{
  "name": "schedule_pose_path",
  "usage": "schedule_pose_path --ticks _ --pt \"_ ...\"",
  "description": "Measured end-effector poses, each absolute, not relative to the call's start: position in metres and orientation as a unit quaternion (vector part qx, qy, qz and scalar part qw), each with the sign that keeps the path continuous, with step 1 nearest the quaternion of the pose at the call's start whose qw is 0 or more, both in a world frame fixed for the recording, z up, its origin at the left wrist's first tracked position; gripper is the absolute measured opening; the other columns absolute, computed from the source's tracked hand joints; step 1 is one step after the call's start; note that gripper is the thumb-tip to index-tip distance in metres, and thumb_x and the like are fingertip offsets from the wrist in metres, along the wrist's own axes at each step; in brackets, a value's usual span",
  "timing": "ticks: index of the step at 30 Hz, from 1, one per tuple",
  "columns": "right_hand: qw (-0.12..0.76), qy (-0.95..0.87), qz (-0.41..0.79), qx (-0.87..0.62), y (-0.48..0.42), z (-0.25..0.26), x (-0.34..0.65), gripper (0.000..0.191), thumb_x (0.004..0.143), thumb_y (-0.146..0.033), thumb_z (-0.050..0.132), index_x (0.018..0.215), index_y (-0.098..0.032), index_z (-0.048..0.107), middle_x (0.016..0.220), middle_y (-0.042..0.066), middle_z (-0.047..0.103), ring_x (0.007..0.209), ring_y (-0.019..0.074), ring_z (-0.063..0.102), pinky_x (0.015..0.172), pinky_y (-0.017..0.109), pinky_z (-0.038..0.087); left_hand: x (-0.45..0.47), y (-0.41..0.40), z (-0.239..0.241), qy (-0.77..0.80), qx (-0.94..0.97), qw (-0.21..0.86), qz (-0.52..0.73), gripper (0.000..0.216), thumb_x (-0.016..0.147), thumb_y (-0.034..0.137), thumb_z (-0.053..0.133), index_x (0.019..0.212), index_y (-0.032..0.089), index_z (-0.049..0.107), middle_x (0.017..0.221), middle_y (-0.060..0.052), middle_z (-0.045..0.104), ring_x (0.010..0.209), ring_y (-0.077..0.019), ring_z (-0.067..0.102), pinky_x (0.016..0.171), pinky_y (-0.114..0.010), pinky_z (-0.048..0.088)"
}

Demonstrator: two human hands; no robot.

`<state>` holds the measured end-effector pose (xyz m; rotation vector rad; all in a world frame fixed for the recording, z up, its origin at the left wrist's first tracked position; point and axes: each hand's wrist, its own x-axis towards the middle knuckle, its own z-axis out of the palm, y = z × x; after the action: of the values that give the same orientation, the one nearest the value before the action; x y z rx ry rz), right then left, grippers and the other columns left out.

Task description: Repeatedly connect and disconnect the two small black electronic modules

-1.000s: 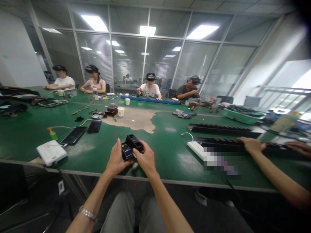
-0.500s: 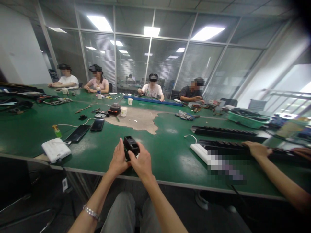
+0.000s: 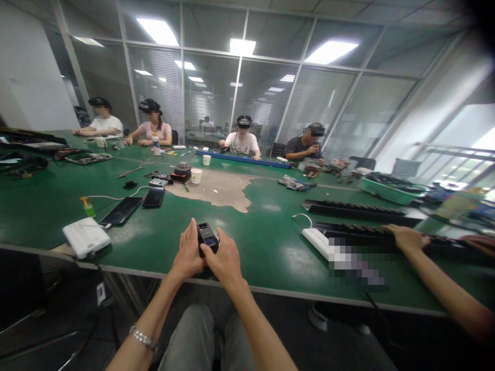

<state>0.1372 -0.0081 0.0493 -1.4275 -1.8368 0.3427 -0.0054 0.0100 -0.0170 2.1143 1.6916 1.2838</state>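
Between my two hands, just over the near edge of the green table (image 3: 266,263), is a small black box-shaped device (image 3: 208,236) with rectangular openings or panels on its upper face. My left hand (image 3: 188,251) lies along its left side, fingers together and pointing up. My right hand (image 3: 225,257) wraps its right side, with the thumb across the lower front. The palms and fingers cover the device's lower part, so what lies underneath is hidden.
To the left lie a white box (image 3: 85,237), a black phone-like slab (image 3: 121,211) and a smaller one (image 3: 153,197). A white power strip (image 3: 317,243) and long black rails (image 3: 353,210) are on the right, where a neighbour's hand (image 3: 408,238) rests. Paper cups (image 3: 196,176) stand beyond.
The black device has tilted in my hands, so its upper face now shows more toward me. My hands keep nearly the same place around it.
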Motion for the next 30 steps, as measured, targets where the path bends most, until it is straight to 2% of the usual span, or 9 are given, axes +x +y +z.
schedule_pose_path --ticks 7,11,17,24,30 --pt "0.385 -0.717 0.153 -0.560 -0.013 0.048 0.132 0.034 0.078 -0.030 0.064 0.110 -0.020 0.063 0.097 0.009 0.070 0.091 0.0250 0.066 0.079 0.032 0.049 -0.004 0.010 -0.018 0.572 0.698 0.068 0.425 0.096 0.077 0.023 0.053 0.152 0.013 -0.006 0.158 -0.020 0.014 0.146 -0.0344 0.016 0.115 -0.057 0.018" --pt "0.426 -0.706 0.168 -0.541 -0.006 0.054 0.134 0.038 0.079 -0.032 0.064 0.116 -0.021 0.062 0.102 0.008 0.071 0.097 0.0244 0.066 0.085 0.033 0.049 -0.006 0.010 -0.016 0.568 0.703 0.067 0.422 0.106 0.076 0.035 0.062 0.152 0.012 -0.008 0.157 -0.023 0.015 0.145 -0.0368 0.016 0.115 -0.058 0.020" --pt "0.514 -0.641 0.175 -0.542 0.016 0.059 0.158 0.051 0.083 -0.038 0.060 0.128 -0.017 0.056 0.123 0.012 0.064 0.111 0.0242 0.062 0.095 0.036 0.048 -0.006 0.009 -0.013 0.568 0.707 0.063 0.417 0.127 0.065 0.055 0.074 0.152 0.014 -0.010 0.157 -0.024 0.013 0.144 -0.0401 0.016 0.113 -0.058 0.022" --pt "0.482 -0.638 0.138 -0.584 0.033 0.023 0.186 0.052 0.083 -0.033 0.058 0.130 -0.010 0.054 0.125 0.016 0.062 0.115 0.0271 0.059 0.102 0.040 0.044 -0.003 0.006 -0.007 0.586 0.696 0.105 0.401 0.128 0.066 0.053 0.074 0.150 0.017 -0.016 0.151 -0.022 0.033 0.139 -0.0378 0.032 0.112 -0.060 0.022" --pt "0.478 -0.664 0.088 -0.568 0.042 0.003 0.186 0.061 0.082 -0.036 0.060 0.133 -0.004 0.050 0.128 0.022 0.058 0.119 0.0307 0.055 0.103 0.044 0.041 -0.001 0.004 -0.002 0.586 0.696 0.120 0.398 0.126 0.069 0.051 0.073 0.150 0.020 -0.018 0.150 -0.020 0.035 0.139 -0.0347 0.033 0.113 -0.058 0.022"
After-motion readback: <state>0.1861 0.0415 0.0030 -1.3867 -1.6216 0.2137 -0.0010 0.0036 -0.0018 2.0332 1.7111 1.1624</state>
